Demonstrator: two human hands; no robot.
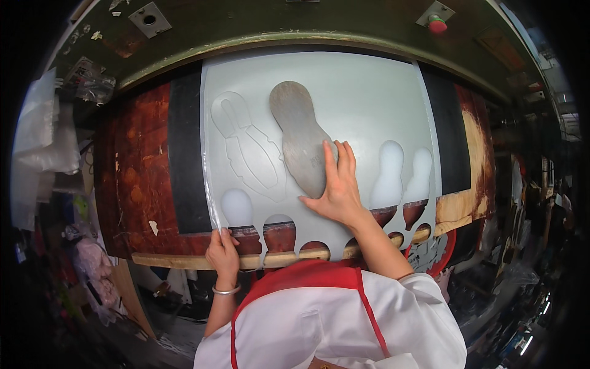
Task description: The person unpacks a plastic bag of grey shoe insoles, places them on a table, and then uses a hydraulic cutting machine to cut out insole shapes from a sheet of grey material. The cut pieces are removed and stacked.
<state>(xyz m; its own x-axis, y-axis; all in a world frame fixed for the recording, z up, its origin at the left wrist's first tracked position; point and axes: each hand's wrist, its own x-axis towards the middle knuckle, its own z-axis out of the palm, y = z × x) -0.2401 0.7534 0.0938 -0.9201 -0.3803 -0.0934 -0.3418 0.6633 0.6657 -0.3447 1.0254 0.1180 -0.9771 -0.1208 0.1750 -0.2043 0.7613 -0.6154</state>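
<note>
A pale grey sheet [362,98] lies on the brown press bed, with shoe-sole shapes cut out along its near edge. A grey metal sole-shaped cutting die [298,132] rests on the sheet near its middle. My right hand [337,187] lies flat on the die's near end, fingers together and pointing away from me. My left hand [222,253] pinches the sheet's near left corner at the bed's front edge. To the left of the die, an uncut sole outline [246,147] is pressed into the sheet.
The brown bed [138,178] has black strips on either side of the sheet. A dark green machine head [276,24] arches over the back, with a red button [437,25] at upper right. Plastic bags hang at the left. Cluttered floor lies below.
</note>
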